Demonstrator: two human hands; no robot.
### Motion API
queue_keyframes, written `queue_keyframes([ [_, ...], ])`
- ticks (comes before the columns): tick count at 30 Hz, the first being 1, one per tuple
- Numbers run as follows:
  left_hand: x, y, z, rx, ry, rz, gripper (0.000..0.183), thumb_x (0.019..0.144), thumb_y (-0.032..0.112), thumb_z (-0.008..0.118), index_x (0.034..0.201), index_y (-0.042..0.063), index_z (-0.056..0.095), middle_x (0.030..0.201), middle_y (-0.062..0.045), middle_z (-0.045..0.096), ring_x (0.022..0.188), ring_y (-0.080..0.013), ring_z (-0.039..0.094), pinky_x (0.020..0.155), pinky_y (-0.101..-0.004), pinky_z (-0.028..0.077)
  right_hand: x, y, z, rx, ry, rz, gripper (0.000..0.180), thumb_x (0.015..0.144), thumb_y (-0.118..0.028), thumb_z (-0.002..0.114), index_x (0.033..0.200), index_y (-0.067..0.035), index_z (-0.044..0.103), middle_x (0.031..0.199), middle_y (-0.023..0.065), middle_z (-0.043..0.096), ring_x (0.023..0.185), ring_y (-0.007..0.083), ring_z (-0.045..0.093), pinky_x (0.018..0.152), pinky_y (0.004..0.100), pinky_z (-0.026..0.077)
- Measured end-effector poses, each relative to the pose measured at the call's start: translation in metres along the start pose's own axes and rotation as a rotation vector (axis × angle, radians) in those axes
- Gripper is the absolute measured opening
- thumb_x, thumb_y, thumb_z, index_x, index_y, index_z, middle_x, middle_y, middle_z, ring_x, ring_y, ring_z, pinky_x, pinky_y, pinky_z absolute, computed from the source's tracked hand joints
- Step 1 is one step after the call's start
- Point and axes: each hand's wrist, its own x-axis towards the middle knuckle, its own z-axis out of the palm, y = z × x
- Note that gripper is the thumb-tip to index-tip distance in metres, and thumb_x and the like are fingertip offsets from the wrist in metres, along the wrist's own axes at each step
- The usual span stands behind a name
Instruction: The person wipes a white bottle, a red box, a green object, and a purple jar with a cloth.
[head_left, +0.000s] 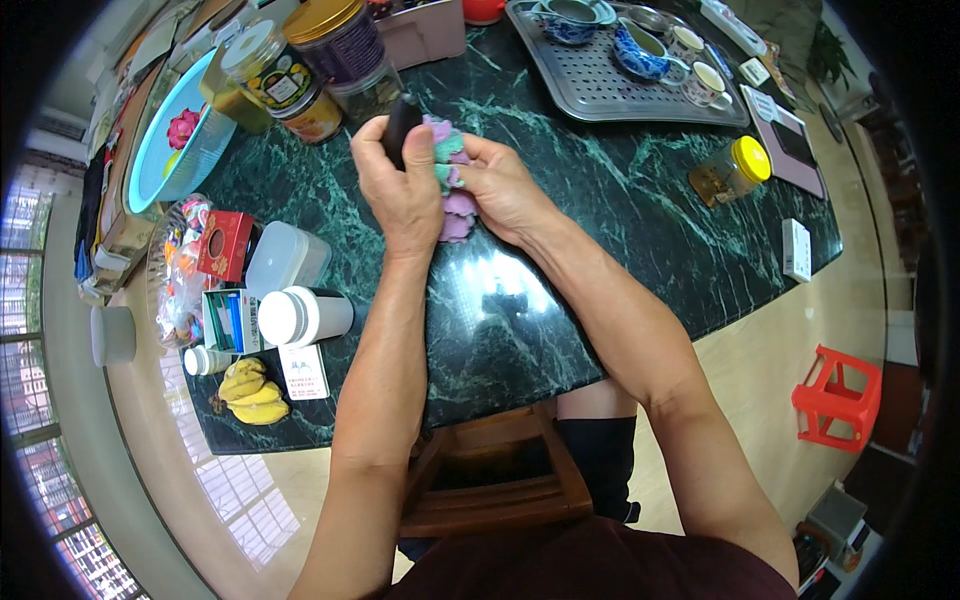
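Observation:
Over the dark green marble table, my left hand is closed around a dark cylindrical object, whose kind I cannot tell. Right beside it, my right hand pinches a purple and teal cloth with ruffled edges. The cloth lies between the two hands, touching both, and its lower purple end hangs towards me. My fingers hide part of the cloth and of the dark object.
Stacked jars and a blue basket stand at the far left. Nearer are a white bottle and bananas. A metal tray with teaware lies at the back right, a yellow-lidded jar in front. A wooden chair is below the table edge.

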Motion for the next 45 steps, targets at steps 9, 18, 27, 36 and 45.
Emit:
queue_keyframes([
  [9, 0.004, 0.006, 0.009, -0.12, -0.02, -0.055, 0.038, 0.092, 0.026, 0.078, 0.116, 0.001, 0.061, 0.096, -0.013, 0.07, 0.086, -0.0231, 0.068, 0.078, -0.0361, 0.054, -0.002, -0.006, -0.012, -0.511, 0.217, -0.267, 0.027, 0.086, 0.0, 0.074, 0.112, -0.002, 0.07, 0.096, 0.0011, 0.069, 0.083, 0.0077, 0.062, 0.072, 0.0254, 0.052],
  [18, 0.006, 0.028, 0.002, -0.105, 0.091, 0.103, 0.04, 0.088, 0.011, 0.074, 0.125, 0.001, 0.063, 0.11, -0.02, 0.068, 0.1, -0.0376, 0.068, 0.088, -0.0421, 0.054, 0.007, 0.0, -0.021, -1.287, 0.175, -0.588, 0.028, 0.087, -0.012, 0.07, 0.114, -0.003, 0.067, 0.105, 0.0167, 0.069, 0.098, 0.0366, 0.068, 0.085, 0.0414, 0.053],
  [27, -0.001, 0.137, -0.067, -0.297, -0.017, 0.191, 0.044, 0.089, 0.013, 0.075, 0.127, 0.0, 0.059, 0.111, -0.018, 0.065, 0.1, -0.0335, 0.067, 0.088, -0.0388, 0.053, 0.012, 0.007, -0.018, -1.401, 0.075, -0.792, 0.032, 0.093, -0.02, 0.067, 0.12, -0.004, 0.065, 0.109, 0.019, 0.068, 0.102, 0.036, 0.067, 0.088, 0.0435, 0.051],
  [36, 0.041, 0.131, -0.193, -0.288, 0.16, 0.251, 0.034, 0.093, 0.02, 0.075, 0.117, 0.0, 0.064, 0.103, -0.012, 0.07, 0.091, -0.018, 0.066, 0.084, -0.0345, 0.055, 0.007, 0.012, -0.019, -1.612, 0.135, -0.839, 0.02, 0.093, -0.015, 0.062, 0.112, -0.01, 0.065, 0.098, 0.018, 0.063, 0.091, 0.041, 0.064, 0.08, 0.0489, 0.051],
  [45, 0.161, -0.014, -0.258, -0.271, 0.108, -0.024, 0.041, 0.093, 0.019, 0.08, 0.126, -0.001, 0.063, 0.1, -0.003, 0.071, 0.086, -0.0084, 0.063, 0.08, -0.0242, 0.051, 0.009, 0.014, -0.008, -1.627, 0.097, -0.834, 0.017, 0.097, -0.02, 0.061, 0.11, -0.008, 0.062, 0.099, 0.0182, 0.062, 0.093, 0.0401, 0.064, 0.081, 0.0495, 0.051],
])
